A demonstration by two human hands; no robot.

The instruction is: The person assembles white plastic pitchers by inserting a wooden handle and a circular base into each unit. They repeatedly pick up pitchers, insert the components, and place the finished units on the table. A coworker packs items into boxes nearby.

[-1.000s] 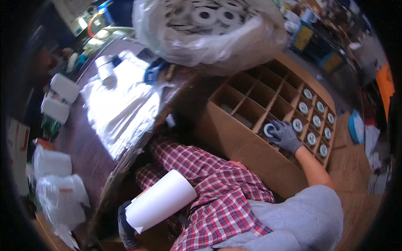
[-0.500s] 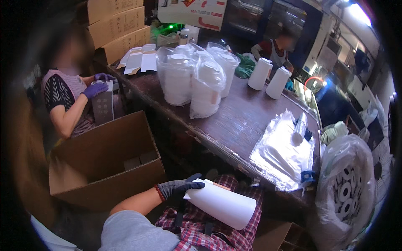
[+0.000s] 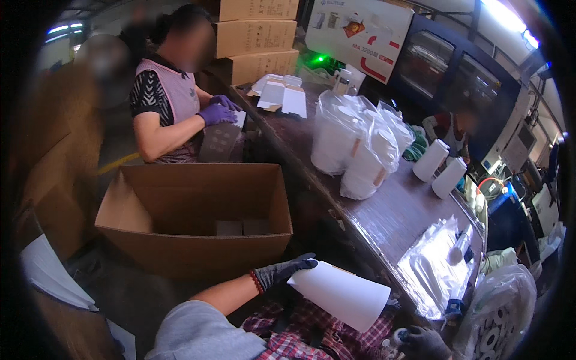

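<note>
My left hand (image 3: 284, 271), in a dark grey glove, grips the narrow end of a white tapered plastic shell (image 3: 345, 294). The shell lies slantwise over my checked clothing, its wide end pointing right. At the lower edge my right hand (image 3: 425, 344), gloved too, is closed at a small white rounded part (image 3: 396, 338); the glove hides some of its fingers. On the brown table (image 3: 384, 219), two similar white shells (image 3: 431, 161) stand bare, and several others (image 3: 369, 159) are wrapped in clear plastic bags.
A large open carton (image 3: 198, 240) sits left of my arm. Across it, a co-worker's purple-gloved hands (image 3: 217, 113) handle a grey-and-white box (image 3: 221, 141). Clear plastic bags (image 3: 437, 267) lie at the table's near right end, beside a bagged heap of white rings (image 3: 495, 330).
The view has swung left, so the scene sits farther right. My right hand has come into sight at the lower edge with the small white part. My left hand still holds the shell.
</note>
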